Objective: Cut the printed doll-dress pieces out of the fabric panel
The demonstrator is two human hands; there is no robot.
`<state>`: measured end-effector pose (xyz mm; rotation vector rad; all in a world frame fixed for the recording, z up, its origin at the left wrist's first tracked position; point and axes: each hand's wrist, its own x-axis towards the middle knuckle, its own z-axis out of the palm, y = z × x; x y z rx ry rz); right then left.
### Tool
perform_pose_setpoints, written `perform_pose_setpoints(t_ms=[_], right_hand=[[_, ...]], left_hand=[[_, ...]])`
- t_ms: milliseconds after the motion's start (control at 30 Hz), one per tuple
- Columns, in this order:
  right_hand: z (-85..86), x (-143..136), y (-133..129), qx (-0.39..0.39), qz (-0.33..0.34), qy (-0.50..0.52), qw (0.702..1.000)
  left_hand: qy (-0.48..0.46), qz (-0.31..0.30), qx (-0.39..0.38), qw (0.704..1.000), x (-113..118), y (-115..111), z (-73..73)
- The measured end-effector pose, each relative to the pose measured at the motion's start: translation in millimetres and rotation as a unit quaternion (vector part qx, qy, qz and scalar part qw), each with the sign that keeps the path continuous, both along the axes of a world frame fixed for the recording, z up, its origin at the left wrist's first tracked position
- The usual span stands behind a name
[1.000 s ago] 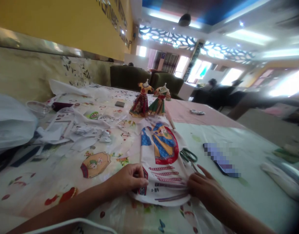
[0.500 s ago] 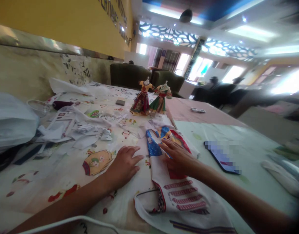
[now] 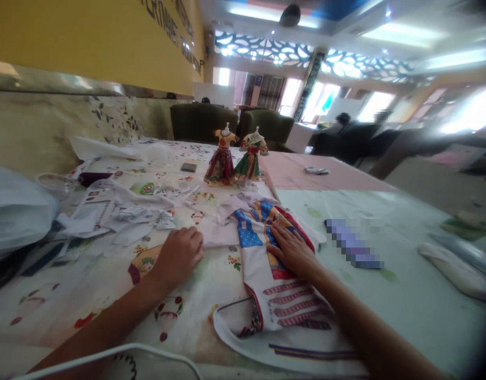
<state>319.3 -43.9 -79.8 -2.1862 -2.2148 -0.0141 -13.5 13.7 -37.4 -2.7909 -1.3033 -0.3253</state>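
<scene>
A white cloth with printed blue, yellow and red patterns (image 3: 250, 232) lies on the table in front of me. My right hand (image 3: 292, 250) rests flat on its upper part, fingers spread. To the left, my left hand (image 3: 181, 253) has its fingers curled down at the end of a pale, plain flap (image 3: 219, 235), which stretches across to the printed cloth. Its fingertips are mostly hidden. Partly behind my left wrist is a small tan printed cut-out (image 3: 143, 262).
Two small dressed figures, one in maroon (image 3: 221, 161) and one in green (image 3: 250, 158), stand beyond the cloth. White scraps (image 3: 135, 214) and a plastic bag (image 3: 19, 211) lie left; a phone (image 3: 353, 244) lies right. A white cable (image 3: 148, 348) crosses the near edge.
My left hand has moved left and its fingers have closed. The pale flap now spans the gap beside the printed cloth. My right hand has settled flatter. The view has shifted slightly.
</scene>
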Motion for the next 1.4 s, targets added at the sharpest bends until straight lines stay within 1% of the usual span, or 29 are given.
perform_pose_setpoints(t_ms=[67,133,167,200,233,267,300,367,400,433,467,500,533,567,600,667,733,767,833,1000,1100,1167,1233,1333,1400], right_hand=[[-2.1,3,2,0.002,-0.002,-0.001,1.0],[-2.3,8,3,0.002,-0.009,-0.002,1.0],[-1.7,11,3,0.002,-0.012,-0.002,1.0],[-0.7,13,2,0.001,-0.013,-0.001,1.0],[0.4,15,2,0.001,-0.013,0.001,1.0],[1.5,16,1,0.0,-0.011,0.003,1.0],[2.5,18,0,-0.001,-0.01,0.005,1.0],[4.0,19,-1,-0.003,-0.008,0.009,1.0],[4.5,19,-2,-0.004,-0.008,0.011,1.0],[4.8,19,-2,-0.005,-0.008,0.012,1.0],[5.0,19,-2,-0.007,-0.008,0.014,1.0],[5.1,19,-2,-0.008,-0.008,0.015,1.0],[5.2,19,-2,-0.009,-0.007,0.015,1.0],[5.4,19,-2,-0.009,-0.006,0.016,1.0],[5.5,19,-2,-0.009,-0.005,0.016,1.0],[5.7,19,-2,-0.008,-0.003,0.014,1.0],[5.8,20,-2,-0.008,-0.002,0.013,1.0],[5.9,20,-2,-0.008,-0.002,0.013,1.0],[6.3,20,-2,-0.009,-0.003,0.013,1.0],[8.0,20,0,-0.008,-0.002,0.02,1.0],[7.4,20,0,-0.002,-0.001,0.023,1.0],[5.7,21,0,0.002,-0.001,0.022,1.0],[3.7,21,0,0.006,-0.001,0.02,1.0],[1.5,23,0,0.011,0.003,0.018,1.0],[1.2,23,0,0.012,0.008,0.018,1.0]], left_hand=[[0.003,0.05,0.034,0.998,-5,6,10.8],[0.013,0.095,0.049,0.994,-9,7,23.9],[0.015,0.104,0.04,0.994,-11,5,31.1],[0.016,0.103,0.015,0.994,-12,2,38.8],[0.018,0.089,-0.03,0.995,-13,-3,46.5],[0.025,0.066,-0.094,0.993,-14,-8,53.9],[0.042,0.031,-0.166,0.985,-13,-12,60.5],[0.069,-0.031,-0.293,0.953,-8,-14,68.9],[0.065,-0.042,-0.321,0.944,-3,-11,69.6],[0.044,-0.045,-0.298,0.952,3,-6,67.2],[0.022,-0.029,-0.255,0.966,11,1,61.9],[0.006,0.012,-0.211,0.977,21,10,53.9],[-0.002,0.051,-0.186,0.981,32,18,43.8],[-0.005,0.074,-0.173,0.982,42,27,32.5],[-0.005,0.087,-0.163,0.983,53,34,21.0],[-0.002,0.09,-0.156,0.984,69,45,1.6],[0.007,0.087,-0.171,0.981,76,54,-8.2],[0.012,0.091,-0.178,0.98,76,60,-8.6],[0.016,0.118,-0.176,0.977,69,75,-1.7],[0.005,0.214,-0.137,0.967,30,130,33.1],[-0.009,0.261,-0.124,0.957,7,158,44.9],[-0.022,0.283,-0.119,0.951,-6,170,46.5],[-0.038,0.298,-0.119,0.947,-17,177,44.3],[-0.067,0.313,-0.126,0.939,-27,181,36.3],[-0.093,0.316,-0.135,0.934,-28,181,29.4]])
